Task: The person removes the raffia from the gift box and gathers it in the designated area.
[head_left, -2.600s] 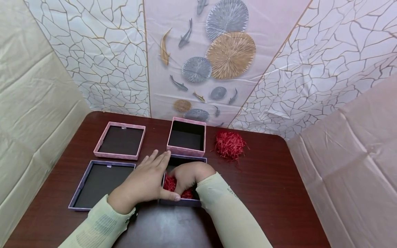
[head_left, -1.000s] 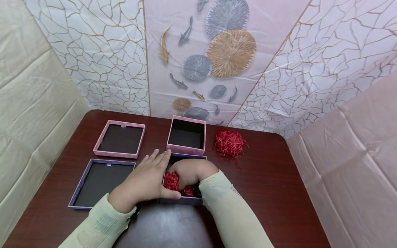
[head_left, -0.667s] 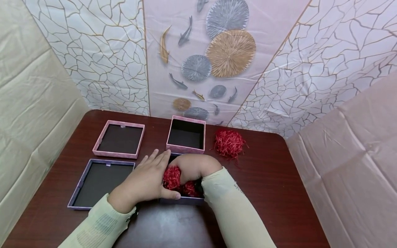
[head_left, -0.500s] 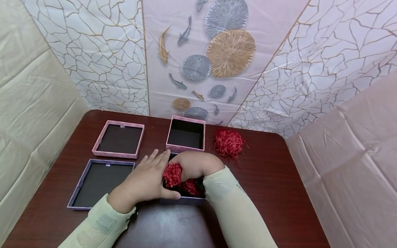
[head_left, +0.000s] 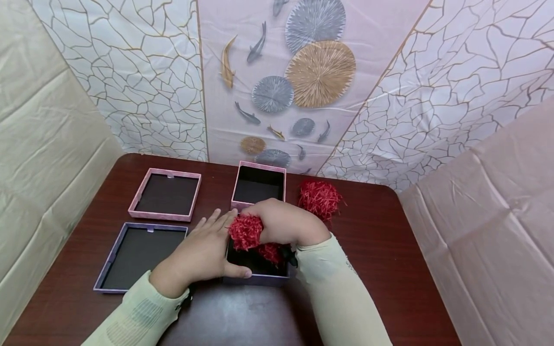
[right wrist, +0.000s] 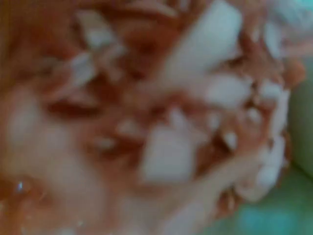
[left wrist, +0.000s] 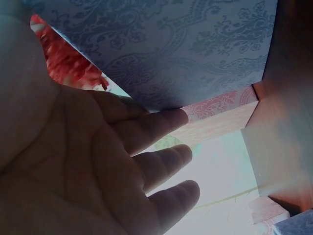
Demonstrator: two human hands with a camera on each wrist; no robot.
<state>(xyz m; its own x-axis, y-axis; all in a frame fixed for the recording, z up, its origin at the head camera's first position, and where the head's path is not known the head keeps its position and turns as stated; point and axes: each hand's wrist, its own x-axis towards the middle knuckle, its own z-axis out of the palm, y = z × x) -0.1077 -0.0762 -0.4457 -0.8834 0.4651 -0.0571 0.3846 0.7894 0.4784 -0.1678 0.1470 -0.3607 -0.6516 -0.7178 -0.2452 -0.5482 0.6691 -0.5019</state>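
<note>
My right hand (head_left: pixel 285 222) grips a bundle of red shredded paper (head_left: pixel 245 232) just above the purple box (head_left: pixel 259 278), whose dark inside shows below. More red strands hang under the palm. The right wrist view is filled with blurred shreds (right wrist: pixel 166 152) close to the camera. Fingers spread, my left hand (head_left: pixel 199 252) rests along the box's left side, its thumb over the front rim. In the left wrist view the left hand's fingers (left wrist: pixel 164 166) lie straight against the patterned box wall (left wrist: pixel 171 49).
Behind the purple box stands an open pink box (head_left: pixel 259 185). A loose pile of red shredded paper (head_left: pixel 320 198) lies to its right. On the left are a pink lid (head_left: pixel 161 216) and a purple lid (head_left: pixel 106 269), both inside up. Draped cloth walls border the brown table (head_left: pixel 368 269).
My right hand has risen out of the purple box, up and slightly right, bringing the red shredded paper with it. My left hand stays in place.
</note>
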